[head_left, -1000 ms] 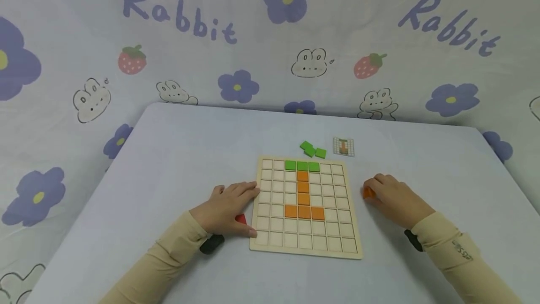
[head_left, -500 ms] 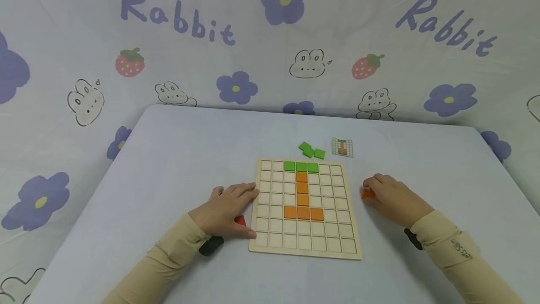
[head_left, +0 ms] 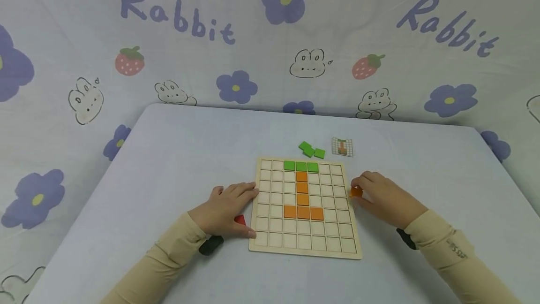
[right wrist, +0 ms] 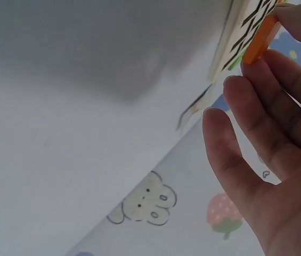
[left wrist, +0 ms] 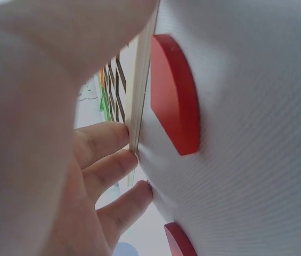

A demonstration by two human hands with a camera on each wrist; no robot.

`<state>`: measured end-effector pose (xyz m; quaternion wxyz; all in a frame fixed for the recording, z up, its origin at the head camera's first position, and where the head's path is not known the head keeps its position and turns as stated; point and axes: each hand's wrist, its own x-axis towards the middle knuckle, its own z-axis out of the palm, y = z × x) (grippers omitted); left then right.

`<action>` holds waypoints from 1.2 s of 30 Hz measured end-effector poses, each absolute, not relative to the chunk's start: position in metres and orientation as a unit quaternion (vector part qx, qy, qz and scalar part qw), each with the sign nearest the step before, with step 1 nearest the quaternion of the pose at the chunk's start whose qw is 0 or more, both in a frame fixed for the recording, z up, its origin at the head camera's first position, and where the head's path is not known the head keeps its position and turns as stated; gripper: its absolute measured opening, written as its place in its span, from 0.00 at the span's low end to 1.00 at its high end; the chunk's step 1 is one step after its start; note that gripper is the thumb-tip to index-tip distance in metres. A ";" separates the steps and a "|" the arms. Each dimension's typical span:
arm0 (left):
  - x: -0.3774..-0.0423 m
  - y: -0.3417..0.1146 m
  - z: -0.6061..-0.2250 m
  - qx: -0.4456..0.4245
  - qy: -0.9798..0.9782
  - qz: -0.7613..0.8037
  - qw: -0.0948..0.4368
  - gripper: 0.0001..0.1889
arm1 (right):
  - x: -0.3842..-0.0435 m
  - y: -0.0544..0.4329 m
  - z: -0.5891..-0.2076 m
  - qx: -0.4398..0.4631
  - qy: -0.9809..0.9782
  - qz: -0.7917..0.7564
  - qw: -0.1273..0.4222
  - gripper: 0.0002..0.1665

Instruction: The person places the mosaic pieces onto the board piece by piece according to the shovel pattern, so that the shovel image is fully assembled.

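Note:
A square wooden grid board (head_left: 270, 239) lies in the middle of the head view. Set in its cells are a row of green tiles (head_left: 301, 166) and several orange tiles (head_left: 303, 212) forming a stem with a bar at its near end. My left hand (head_left: 223, 210) rests against the board's left edge, fingers spread and fairly straight. Under that palm is a red piece (left wrist: 175, 93) with a curved side; the left wrist view also shows a second red piece (left wrist: 179, 241). At the board's right edge, my right hand (head_left: 388, 199) pinches an orange tile (right wrist: 260, 41) between thumb and fingers.
Loose green tiles (head_left: 309, 152) lie just beyond the board's far edge. A small printed pattern card (head_left: 342, 147) is to their right. Behind the white table (head_left: 202, 135) hangs a cloth (head_left: 181, 69) printed with flowers, rabbits and strawberries.
My right hand has moved left, bringing the orange tile from the tabletop to the board's right edge. The left hand stays at the board's left edge.

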<state>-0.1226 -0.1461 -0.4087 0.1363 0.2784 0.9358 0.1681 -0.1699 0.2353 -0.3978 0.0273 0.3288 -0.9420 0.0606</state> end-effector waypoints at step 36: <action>-0.123 -0.146 -0.411 0.279 0.936 0.165 0.137 0.49 | -0.134 0.186 -0.401 0.466 -0.878 0.111 0.028 0.18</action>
